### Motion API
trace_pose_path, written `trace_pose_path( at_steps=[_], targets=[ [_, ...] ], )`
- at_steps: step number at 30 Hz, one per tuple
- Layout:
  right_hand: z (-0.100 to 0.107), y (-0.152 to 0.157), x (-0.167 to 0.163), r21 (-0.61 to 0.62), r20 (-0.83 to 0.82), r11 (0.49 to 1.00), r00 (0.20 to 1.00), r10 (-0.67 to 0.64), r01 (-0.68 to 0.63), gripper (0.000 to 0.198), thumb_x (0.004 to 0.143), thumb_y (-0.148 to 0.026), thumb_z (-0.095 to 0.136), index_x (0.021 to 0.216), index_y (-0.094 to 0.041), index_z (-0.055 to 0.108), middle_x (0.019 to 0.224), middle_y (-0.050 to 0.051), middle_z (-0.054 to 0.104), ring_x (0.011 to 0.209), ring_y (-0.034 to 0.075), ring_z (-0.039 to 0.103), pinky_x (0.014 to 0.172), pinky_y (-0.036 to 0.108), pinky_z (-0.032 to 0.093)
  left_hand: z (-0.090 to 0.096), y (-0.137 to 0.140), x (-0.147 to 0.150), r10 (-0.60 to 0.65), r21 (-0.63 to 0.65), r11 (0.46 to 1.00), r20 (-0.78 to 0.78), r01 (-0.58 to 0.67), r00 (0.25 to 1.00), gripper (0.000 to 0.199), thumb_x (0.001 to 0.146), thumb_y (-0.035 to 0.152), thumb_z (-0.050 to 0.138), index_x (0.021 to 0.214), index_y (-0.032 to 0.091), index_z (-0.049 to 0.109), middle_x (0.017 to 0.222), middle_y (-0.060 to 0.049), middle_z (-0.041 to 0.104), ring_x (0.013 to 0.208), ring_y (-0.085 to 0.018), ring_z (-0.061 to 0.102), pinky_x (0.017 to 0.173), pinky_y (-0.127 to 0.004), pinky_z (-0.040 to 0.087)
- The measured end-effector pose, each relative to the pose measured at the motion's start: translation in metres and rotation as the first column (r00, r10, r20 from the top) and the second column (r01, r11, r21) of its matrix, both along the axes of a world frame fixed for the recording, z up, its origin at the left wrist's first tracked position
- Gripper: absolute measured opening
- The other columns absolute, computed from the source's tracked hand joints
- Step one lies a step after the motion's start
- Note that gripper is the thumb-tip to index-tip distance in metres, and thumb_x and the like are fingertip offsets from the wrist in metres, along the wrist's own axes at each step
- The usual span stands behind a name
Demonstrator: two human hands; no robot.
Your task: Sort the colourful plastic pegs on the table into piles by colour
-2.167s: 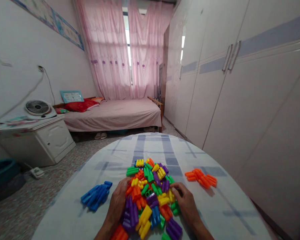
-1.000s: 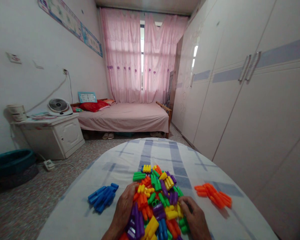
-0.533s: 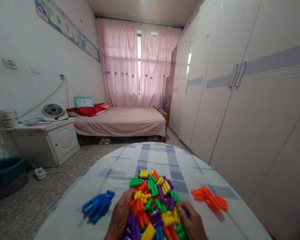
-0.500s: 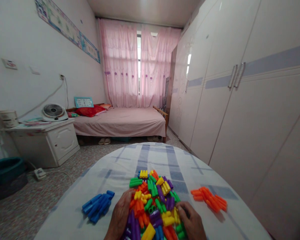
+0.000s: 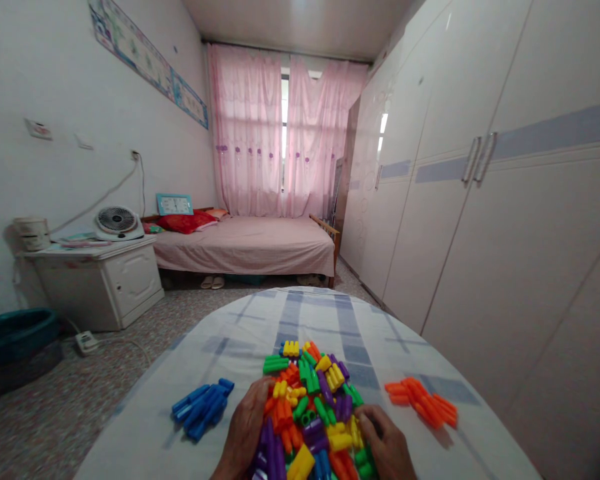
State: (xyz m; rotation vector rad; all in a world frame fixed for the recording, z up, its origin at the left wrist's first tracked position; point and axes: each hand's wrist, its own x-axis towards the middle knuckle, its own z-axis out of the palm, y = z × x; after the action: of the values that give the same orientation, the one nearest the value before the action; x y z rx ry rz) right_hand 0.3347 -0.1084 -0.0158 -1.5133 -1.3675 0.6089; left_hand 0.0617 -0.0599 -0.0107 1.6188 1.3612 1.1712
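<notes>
A pile of plastic building pieces (image 5: 310, 420) in orange, yellow, green, purple and blue lies at the near middle of the table, its pieces shaped like joined tubes. My left hand (image 5: 247, 423) rests along the pile's left side, fingers reaching forward against orange pieces, open and gripping none of them. On the opposite side, my right hand (image 5: 386, 440) is loosely curved beside yellow and green pieces, its fingertips partly hidden; no held piece shows. A group of blue pieces (image 5: 203, 407) lies left of my left hand. Orange pieces (image 5: 424, 402) form another group to the right.
A checked blue-and-white cloth (image 5: 250, 330) covers the rounded table. Beyond it stand a bed (image 5: 260, 243) and pink curtains (image 5: 250, 127). White wardrobes (image 5: 540, 267) line the right side. At left are a cabinet (image 5: 135, 277) with a fan (image 5: 116, 220) and a teal basin (image 5: 17, 327).
The whole view has shifted slightly, so things appear a little farther right. Both hands keep their places against the pile, and the pieces look unmoved.
</notes>
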Motion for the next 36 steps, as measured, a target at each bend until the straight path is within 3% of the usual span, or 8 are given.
trace_pose_path(
  at_steps=[15,36],
  targets=[
    [0.0047,-0.0030,-0.0037,0.003,-0.015,1.000,1.000,-0.005,0.005,0.034,0.078,-0.048,0.048,0.074,-0.018,0.063,0.072,0.002,0.064,0.071,0.018,0.061,0.066,0.026,0.046,-0.0039,0.0022,-0.0007,-0.003,0.061,0.998,0.018,0.002,1.000,0.043,0.085,0.046,0.035,0.106,0.021,0.063,0.121,-0.007,0.060,0.119,-0.022,0.050,0.108,-0.038,0.031],
    [0.0061,-0.0041,-0.0054,0.023,-0.008,1.000,1.000,-0.013,0.013,0.031,0.079,-0.045,0.049,0.075,-0.018,0.064,0.073,0.001,0.065,0.070,0.017,0.061,0.064,0.025,0.046,0.0037,-0.0006,0.0014,-0.020,0.029,0.999,0.027,0.020,0.999,0.047,0.087,0.047,0.030,0.106,0.019,0.061,0.121,-0.008,0.059,0.118,-0.021,0.050,0.109,-0.037,0.030]
  ],
)
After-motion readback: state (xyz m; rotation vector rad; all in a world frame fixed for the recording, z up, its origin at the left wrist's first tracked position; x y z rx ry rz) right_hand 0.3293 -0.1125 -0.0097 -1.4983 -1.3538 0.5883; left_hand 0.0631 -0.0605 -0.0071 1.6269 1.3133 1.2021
